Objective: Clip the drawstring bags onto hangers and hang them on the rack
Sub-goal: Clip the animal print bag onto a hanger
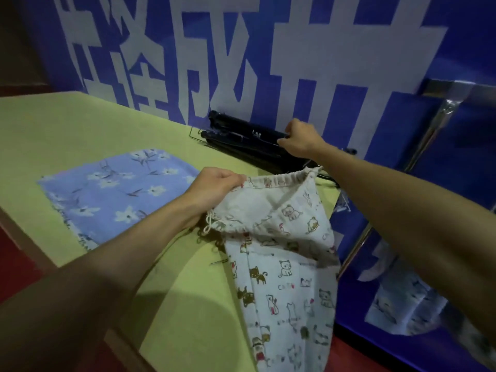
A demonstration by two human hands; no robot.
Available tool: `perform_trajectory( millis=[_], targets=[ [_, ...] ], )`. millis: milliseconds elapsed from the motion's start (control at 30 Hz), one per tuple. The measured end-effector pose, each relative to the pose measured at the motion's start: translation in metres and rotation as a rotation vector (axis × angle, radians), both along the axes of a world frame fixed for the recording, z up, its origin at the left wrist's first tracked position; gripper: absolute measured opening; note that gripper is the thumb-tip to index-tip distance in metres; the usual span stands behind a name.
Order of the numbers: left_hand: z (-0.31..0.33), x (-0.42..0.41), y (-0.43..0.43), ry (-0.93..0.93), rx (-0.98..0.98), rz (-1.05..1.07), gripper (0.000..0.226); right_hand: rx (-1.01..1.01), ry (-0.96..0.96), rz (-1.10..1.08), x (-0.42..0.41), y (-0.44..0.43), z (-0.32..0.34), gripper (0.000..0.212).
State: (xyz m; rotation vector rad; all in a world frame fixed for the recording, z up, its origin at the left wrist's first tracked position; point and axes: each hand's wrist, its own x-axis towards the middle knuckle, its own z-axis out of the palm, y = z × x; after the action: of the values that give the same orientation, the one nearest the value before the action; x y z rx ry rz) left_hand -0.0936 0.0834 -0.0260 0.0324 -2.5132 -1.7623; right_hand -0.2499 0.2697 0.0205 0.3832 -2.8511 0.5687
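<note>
My left hand (214, 183) grips the gathered top edge of a white drawstring bag with a cat print (284, 264), which hangs down over the table's right corner. Its cord dangles below my left wrist. My right hand (300, 142) reaches farther back and pinches the top hanger of a stack of black clip hangers (241, 138) lying against the wall. A blue drawstring bag with white flowers (115, 194) lies flat on the table to the left. The rack (440, 116), a chrome frame, stands at the right.
The yellow-green table (67, 130) runs from the left to the middle, with its edges near the bottom and right. A blue wall with big white characters stands behind it. Another printed bag (402, 299) hangs low at the right. The floor is red.
</note>
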Motion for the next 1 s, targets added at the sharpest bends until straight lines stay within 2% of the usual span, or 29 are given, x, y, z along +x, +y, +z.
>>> perform_trajectory(
  millis=[67,133,200,300,400,533,600,633,767,1000],
  targets=[
    [-0.006,-0.008,-0.001,-0.018,0.020,-0.005,0.031,0.015,-0.021,-0.024,-0.019,-0.007,-0.009,0.042],
    [-0.009,-0.017,-0.001,-0.024,0.051,-0.009,0.028,0.024,-0.061,-0.041,-0.037,-0.013,-0.015,0.049],
    [-0.008,-0.022,0.000,-0.034,0.075,-0.011,0.028,0.087,-0.103,-0.075,-0.047,-0.016,-0.015,0.042],
    [-0.006,-0.029,0.000,-0.055,0.138,-0.021,0.024,0.186,-0.119,-0.108,-0.054,-0.020,-0.011,0.016],
    [-0.002,-0.027,0.002,-0.086,0.198,-0.023,0.026,0.218,-0.090,-0.137,-0.054,-0.023,-0.007,0.011],
    [0.007,-0.019,0.006,-0.116,0.258,-0.017,0.032,0.356,0.083,-0.131,-0.045,-0.019,-0.004,0.023],
    [0.014,-0.014,0.009,-0.107,0.265,-0.015,0.034,0.366,0.204,-0.113,-0.037,-0.014,0.007,0.015],
    [0.018,-0.012,0.011,-0.100,0.263,-0.013,0.034,0.354,0.239,-0.114,-0.034,-0.012,0.013,0.011],
    [0.033,0.002,0.021,-0.078,0.271,0.000,0.024,0.269,0.371,-0.118,-0.012,-0.003,0.043,0.018],
    [0.066,0.029,0.043,-0.058,0.404,0.091,0.019,0.146,0.568,-0.104,0.058,0.027,0.094,0.024]
  ],
)
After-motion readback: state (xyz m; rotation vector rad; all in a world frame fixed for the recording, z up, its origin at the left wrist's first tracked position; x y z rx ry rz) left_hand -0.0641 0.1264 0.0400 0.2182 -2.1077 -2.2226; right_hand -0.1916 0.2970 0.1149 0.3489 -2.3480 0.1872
